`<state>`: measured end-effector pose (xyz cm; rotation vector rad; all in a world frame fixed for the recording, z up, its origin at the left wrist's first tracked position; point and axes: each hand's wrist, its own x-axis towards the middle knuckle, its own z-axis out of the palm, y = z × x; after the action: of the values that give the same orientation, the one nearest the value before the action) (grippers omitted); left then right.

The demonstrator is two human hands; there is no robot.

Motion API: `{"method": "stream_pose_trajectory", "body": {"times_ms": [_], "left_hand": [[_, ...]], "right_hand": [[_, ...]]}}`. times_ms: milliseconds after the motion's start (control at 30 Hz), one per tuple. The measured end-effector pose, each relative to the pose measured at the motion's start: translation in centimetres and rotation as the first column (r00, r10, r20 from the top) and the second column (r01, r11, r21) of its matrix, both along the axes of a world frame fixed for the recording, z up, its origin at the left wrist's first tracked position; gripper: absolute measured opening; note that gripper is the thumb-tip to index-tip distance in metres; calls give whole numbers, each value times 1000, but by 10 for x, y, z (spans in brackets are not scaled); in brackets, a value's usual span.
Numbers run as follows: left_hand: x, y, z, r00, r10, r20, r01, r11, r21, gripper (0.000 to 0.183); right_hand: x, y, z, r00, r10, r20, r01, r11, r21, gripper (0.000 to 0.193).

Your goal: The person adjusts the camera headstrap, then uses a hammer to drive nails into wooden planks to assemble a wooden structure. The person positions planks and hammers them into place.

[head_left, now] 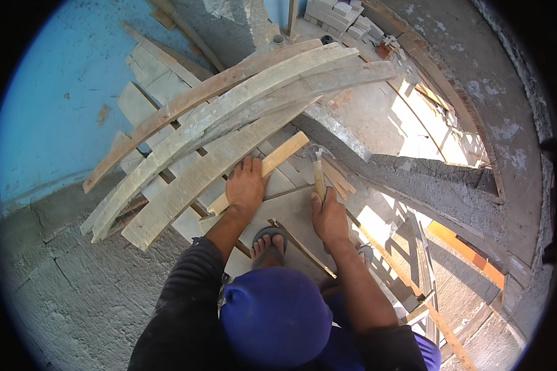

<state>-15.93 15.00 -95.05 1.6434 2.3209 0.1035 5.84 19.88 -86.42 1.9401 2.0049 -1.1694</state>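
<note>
My right hand (330, 217) is closed round the light wooden handle of a claw hammer (319, 179), whose metal head points away from me. My left hand (246, 185) grips a short, pale wooden strip (286, 153), its fingers wrapped over it and reaching toward the wide, weathered board (220, 167) beyond. The strip lies at a slant and shows on both sides of the hand. The hammer head is near the strip's far right end, apart from it. Nothing shows of any nail under the fingers.
Long curved planks (229, 106) lie stacked beyond the wide board. A sandalled foot (269, 244) stands on the boards below my hands. Thin wood pieces (337, 176) lie by the hammer. A concrete ledge (439, 191) borders openings at right; a blue wall (68, 111) rises at left, pale blocks (337, 18) beyond.
</note>
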Motion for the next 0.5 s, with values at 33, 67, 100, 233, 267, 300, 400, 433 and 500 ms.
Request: {"method": "stream_pose_trajectory", "body": {"times_ms": [33,67,100,233,267,300,400,433,500], "left_hand": [[0,0,-2,1000,11,17,-12,998,57,39],[0,-2,-4,998,37,42,-40,997,73,39],[1,-3,-6,999,34,33,-38,993,111,39],[3,-6,-11,999,45,23,-48,994,103,40],[3,-6,-12,999,43,16,-45,991,123,40],[3,-5,-12,999,44,28,-48,990,130,40],[2,0,-9,998,56,22,-59,981,182,41],[1,1,-8,998,57,23,-60,985,164,42],[1,0,-3,997,49,56,-55,993,106,45]], "right_hand": [[3,1,0,993,-75,-90,81,995,64,31],[6,-1,1,972,-134,-194,158,981,112,32],[11,-4,2,933,-202,-297,265,946,187,32],[6,-19,-10,809,-322,-491,452,875,172,35],[5,-20,-14,950,-152,-274,212,956,204,29],[3,-21,-17,974,-117,-195,159,964,213,29],[3,-21,-19,990,-86,-114,98,989,109,29],[6,-19,-17,970,-148,-194,177,974,139,29],[15,-19,-12,920,-243,-309,312,930,196,29]]}}
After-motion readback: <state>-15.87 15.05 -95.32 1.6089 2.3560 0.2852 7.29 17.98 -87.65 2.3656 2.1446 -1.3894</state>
